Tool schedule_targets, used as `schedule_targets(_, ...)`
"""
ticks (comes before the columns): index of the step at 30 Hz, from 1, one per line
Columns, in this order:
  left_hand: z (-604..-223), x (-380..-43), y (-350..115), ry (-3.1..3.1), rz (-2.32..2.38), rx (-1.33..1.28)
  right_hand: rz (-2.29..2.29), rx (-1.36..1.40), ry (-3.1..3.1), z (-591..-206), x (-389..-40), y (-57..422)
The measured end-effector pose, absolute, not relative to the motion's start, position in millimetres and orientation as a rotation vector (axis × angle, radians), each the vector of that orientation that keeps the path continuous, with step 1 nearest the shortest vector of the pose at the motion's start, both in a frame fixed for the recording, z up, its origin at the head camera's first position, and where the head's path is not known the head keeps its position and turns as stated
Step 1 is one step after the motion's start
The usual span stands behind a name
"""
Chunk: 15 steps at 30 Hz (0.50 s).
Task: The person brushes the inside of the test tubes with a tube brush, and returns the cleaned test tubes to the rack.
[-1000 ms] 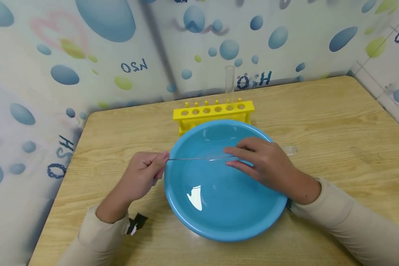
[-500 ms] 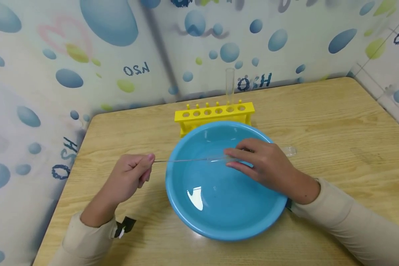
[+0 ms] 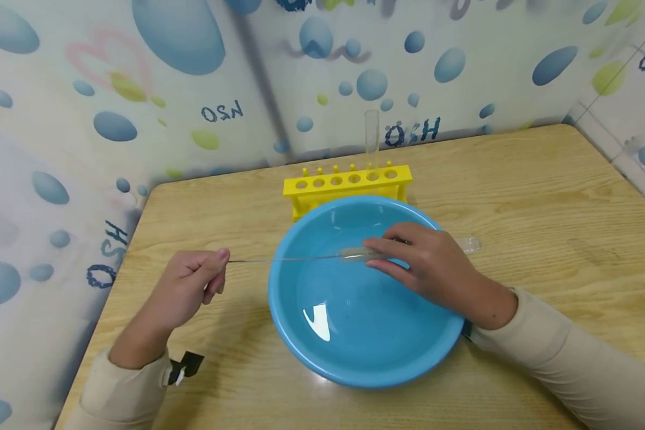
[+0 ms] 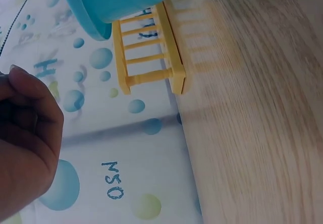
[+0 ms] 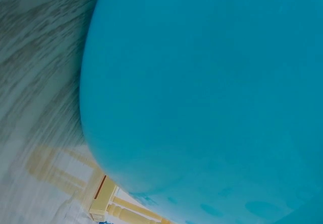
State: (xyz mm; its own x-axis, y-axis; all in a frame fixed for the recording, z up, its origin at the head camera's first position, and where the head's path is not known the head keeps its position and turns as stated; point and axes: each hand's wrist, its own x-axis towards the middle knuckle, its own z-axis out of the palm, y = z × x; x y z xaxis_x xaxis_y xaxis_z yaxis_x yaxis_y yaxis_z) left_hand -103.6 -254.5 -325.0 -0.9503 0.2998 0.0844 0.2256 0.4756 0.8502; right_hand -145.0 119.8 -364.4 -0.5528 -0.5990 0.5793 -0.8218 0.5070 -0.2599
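My right hand [image 3: 424, 263] holds a clear test tube [image 3: 349, 254] level over the blue basin [image 3: 322, 352], its mouth facing left. My left hand [image 3: 188, 286] pinches the twisted wire handle [image 3: 269, 260] of a test tube brush, which runs into that mouth. Pale bristles fill the tube end just left of the right fingers. A clear rounded glass end [image 3: 470, 243] shows beyond the right hand; I cannot tell whether it belongs to the same tube. In the left wrist view the curled left hand [image 4: 30, 133] appears with the thin wire [image 4: 19, 17]. The right wrist view shows no hand.
A yellow test tube rack [image 3: 349, 179] stands behind the basin, with one clear test tube [image 3: 372, 140] upright in it. The wooden table [image 3: 543, 197] meets a patterned wall [image 3: 258, 119] at the back. A faint mark [image 3: 591, 251] lies on the tabletop at right.
My left hand has moved left, drawing the wire farther out of the test tube. Pale bristles now show near the tube's mouth. The right hand has stayed in place.
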Motion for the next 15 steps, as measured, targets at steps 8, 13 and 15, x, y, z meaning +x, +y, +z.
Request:
schedule_targets(8, -327.4, -101.2, -256.9, 2.656, 1.529, 0.532, 0.711, 1.165, -2.347, -364.0, -144.2, 118.2)
schedule_targets(13, -329.0, -100.2, -251.4, 2.754, 1.481, 0.579, 0.697, 1.164, -2.354, -363.6, -143.5, 118.4)
schedule_targets(15, -331.1, -100.4, -247.4, 2.785, 1.435, 0.611, 0.681, 1.179, -2.353, -363.7, -143.4, 119.1)
